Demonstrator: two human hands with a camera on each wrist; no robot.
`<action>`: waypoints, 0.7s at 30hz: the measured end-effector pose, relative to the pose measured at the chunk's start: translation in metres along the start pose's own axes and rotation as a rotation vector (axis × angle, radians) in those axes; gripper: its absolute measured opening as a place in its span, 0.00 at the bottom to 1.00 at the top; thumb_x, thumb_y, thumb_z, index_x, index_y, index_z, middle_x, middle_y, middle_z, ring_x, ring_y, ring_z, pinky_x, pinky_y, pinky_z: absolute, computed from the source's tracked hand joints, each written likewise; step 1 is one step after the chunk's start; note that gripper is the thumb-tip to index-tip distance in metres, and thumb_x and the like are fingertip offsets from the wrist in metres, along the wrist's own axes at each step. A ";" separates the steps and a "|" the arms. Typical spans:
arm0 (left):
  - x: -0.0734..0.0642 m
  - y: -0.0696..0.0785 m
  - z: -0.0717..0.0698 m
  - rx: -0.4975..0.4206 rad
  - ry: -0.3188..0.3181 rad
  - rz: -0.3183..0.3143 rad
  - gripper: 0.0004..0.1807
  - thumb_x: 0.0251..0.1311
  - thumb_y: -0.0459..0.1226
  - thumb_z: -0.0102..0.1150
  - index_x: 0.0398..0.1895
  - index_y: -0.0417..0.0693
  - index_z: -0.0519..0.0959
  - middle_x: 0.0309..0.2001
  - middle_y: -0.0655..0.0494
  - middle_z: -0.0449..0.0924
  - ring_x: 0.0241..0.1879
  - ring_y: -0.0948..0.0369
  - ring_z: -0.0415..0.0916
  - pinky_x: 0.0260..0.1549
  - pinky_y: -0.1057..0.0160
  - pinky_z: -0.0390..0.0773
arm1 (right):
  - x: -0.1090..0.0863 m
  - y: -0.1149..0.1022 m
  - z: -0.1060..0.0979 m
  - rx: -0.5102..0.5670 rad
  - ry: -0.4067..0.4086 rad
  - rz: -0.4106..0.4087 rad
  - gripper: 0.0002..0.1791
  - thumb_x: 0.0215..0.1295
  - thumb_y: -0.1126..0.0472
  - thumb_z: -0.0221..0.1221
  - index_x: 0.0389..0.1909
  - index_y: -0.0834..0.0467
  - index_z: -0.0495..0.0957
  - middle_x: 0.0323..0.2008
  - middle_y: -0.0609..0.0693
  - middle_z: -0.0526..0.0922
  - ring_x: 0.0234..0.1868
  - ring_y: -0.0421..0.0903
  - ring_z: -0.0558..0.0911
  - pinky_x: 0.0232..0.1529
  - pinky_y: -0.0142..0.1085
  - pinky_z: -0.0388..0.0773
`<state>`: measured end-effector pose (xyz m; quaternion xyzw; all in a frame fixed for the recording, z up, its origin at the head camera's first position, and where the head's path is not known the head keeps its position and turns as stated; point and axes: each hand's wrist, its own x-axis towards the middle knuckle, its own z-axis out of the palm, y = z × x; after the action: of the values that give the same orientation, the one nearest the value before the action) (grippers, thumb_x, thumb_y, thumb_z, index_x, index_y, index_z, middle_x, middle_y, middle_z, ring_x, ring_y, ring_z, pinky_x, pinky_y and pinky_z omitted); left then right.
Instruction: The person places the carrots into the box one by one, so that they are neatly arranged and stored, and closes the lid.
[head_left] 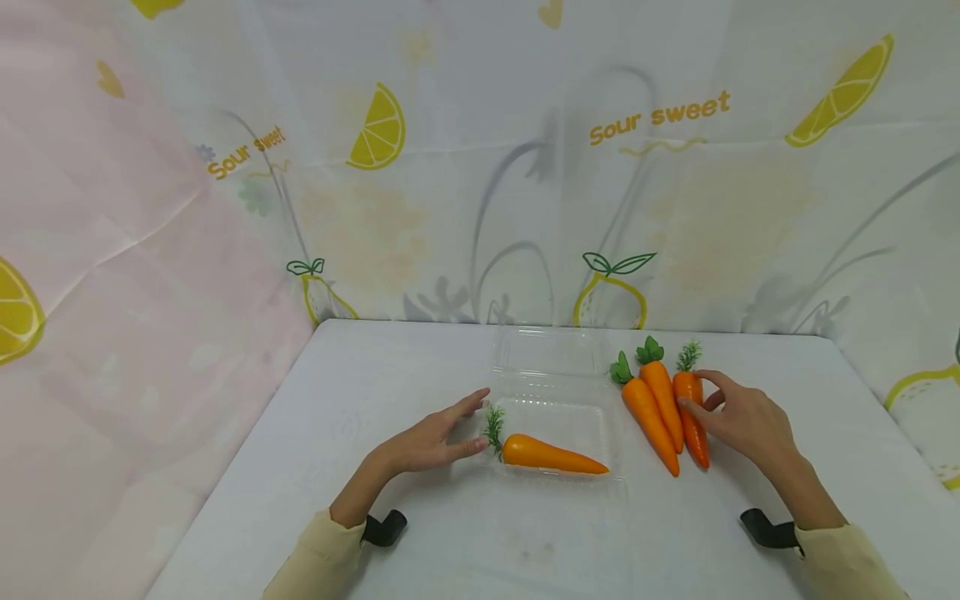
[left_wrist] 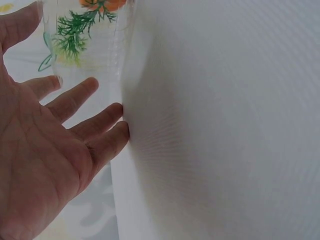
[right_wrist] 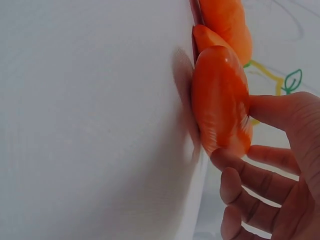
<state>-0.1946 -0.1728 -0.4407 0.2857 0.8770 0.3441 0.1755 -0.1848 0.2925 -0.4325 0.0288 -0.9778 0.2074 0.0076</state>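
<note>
An orange carrot [head_left: 551,454] with a feathery green top lies along the near side of a clear plastic clamshell box [head_left: 558,417], whose lid [head_left: 551,352] is folded back. Beside the box's left edge is my left hand [head_left: 431,442], fingers spread and relaxed, holding nothing. To the right lie three more carrots side by side. My right hand [head_left: 750,423] pinches the rightmost carrot [head_left: 697,437] between thumb and fingers near its leafy end. In the right wrist view this carrot [right_wrist: 220,100] looks glossy and still sits low against the table.
The other two carrots, a left one [head_left: 649,421] and a middle one [head_left: 663,396], have broader green leaves and lie against each other. A white cloth covers the table [head_left: 360,375]. Printed fabric [head_left: 450,208] hangs behind it and at the left.
</note>
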 end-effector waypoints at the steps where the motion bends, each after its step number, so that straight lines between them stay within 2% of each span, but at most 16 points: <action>1: 0.000 0.000 0.000 0.004 0.001 0.001 0.43 0.68 0.56 0.53 0.80 0.59 0.47 0.74 0.53 0.58 0.72 0.53 0.57 0.66 0.42 0.57 | 0.000 0.000 0.000 -0.003 -0.002 0.003 0.36 0.66 0.41 0.60 0.63 0.63 0.67 0.35 0.58 0.84 0.23 0.45 0.73 0.21 0.36 0.70; 6: 0.001 -0.001 0.000 0.025 0.001 -0.004 0.43 0.68 0.57 0.52 0.80 0.59 0.46 0.74 0.53 0.59 0.72 0.53 0.57 0.66 0.42 0.58 | 0.000 0.001 0.000 -0.010 -0.017 0.015 0.39 0.66 0.38 0.58 0.64 0.63 0.66 0.35 0.59 0.84 0.24 0.46 0.75 0.21 0.37 0.71; 13: 0.001 -0.003 0.002 0.026 0.000 -0.009 0.43 0.67 0.59 0.52 0.80 0.64 0.46 0.74 0.55 0.59 0.72 0.55 0.57 0.67 0.43 0.57 | -0.001 0.002 0.002 -0.003 -0.033 0.031 0.39 0.65 0.40 0.60 0.64 0.64 0.65 0.34 0.61 0.84 0.24 0.46 0.76 0.22 0.37 0.73; 21: 0.001 -0.003 0.002 0.026 0.003 -0.008 0.43 0.67 0.60 0.52 0.80 0.63 0.46 0.74 0.55 0.59 0.72 0.56 0.57 0.67 0.43 0.57 | -0.001 0.002 0.000 0.021 -0.048 0.046 0.38 0.64 0.41 0.60 0.64 0.64 0.64 0.35 0.63 0.83 0.24 0.46 0.76 0.22 0.37 0.73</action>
<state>-0.1956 -0.1735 -0.4441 0.2837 0.8830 0.3322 0.1716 -0.1835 0.2942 -0.4336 0.0113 -0.9758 0.2172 -0.0208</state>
